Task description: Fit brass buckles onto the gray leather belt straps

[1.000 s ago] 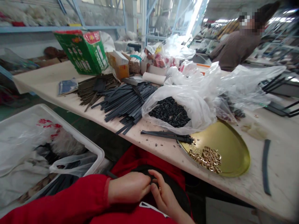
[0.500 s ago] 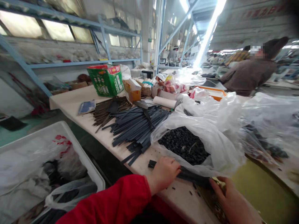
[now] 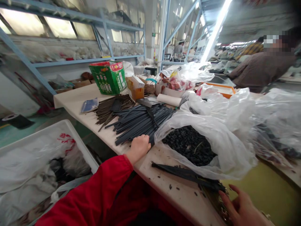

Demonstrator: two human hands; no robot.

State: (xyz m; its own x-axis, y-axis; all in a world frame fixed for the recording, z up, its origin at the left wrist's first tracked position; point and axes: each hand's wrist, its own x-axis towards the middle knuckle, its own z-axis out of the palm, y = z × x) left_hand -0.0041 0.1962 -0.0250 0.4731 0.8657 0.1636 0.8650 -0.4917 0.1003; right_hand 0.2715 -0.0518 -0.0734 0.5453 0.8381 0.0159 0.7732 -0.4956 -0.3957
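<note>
My left hand [image 3: 139, 147] has its fingers curled over the near end of a pile of dark blue-black flat strips [image 3: 138, 121]. Its fingertips are partly hidden, with dark strip ends showing beside the knuckles. In front of the bag, a bundle of black strips [image 3: 181, 172] lies along the table edge. My right hand [image 3: 242, 205] is at the right end of this bundle, thumb and fingers apart, close to some small brass-coloured metal pieces [image 3: 223, 208]. A translucent plastic bag [image 3: 225, 144] stands open behind the bundle, filled with small black pieces [image 3: 188, 146].
A white bin [image 3: 81, 144] with bags stands at lower left. On the table [image 3: 75, 97] are brown strips [image 3: 105, 110], a green carton [image 3: 109, 78], a white roll [image 3: 169, 99] and more plastic bags. An olive surface [image 3: 265, 191] lies right. A person [image 3: 261, 70] sits beyond.
My left hand has let go of the black strip bundle and moved left and away to the pile of strips. The bundle now lies on the table. My right hand has opened and shifted slightly right.
</note>
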